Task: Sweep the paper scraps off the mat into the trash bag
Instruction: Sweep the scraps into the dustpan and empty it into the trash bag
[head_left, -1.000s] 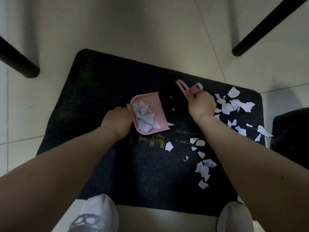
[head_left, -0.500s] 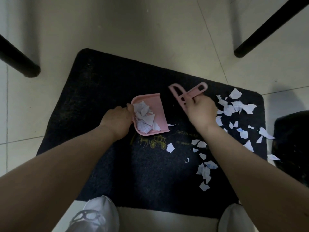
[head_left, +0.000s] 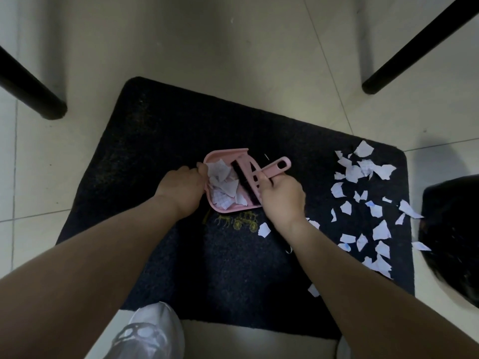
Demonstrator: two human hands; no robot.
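Mid-sweep, brush pressed into a part-filled dustpan.
Left hand (head_left: 181,189) grips the pink dustpan (head_left: 225,181) on the mat (head_left: 160,141); right hand (head_left: 281,196) curls round the pink brush (head_left: 255,174). Many paper scraps (head_left: 363,198) lie rightward, near the trash bag (head_left: 451,237); next, probably sweep those.

A pale tiled floor (head_left: 233,47) fills the view. Two black legs slant down onto it, one at the left (head_left: 28,92) and one at the right (head_left: 414,45). A white shoe (head_left: 150,330) sits at the bottom edge.
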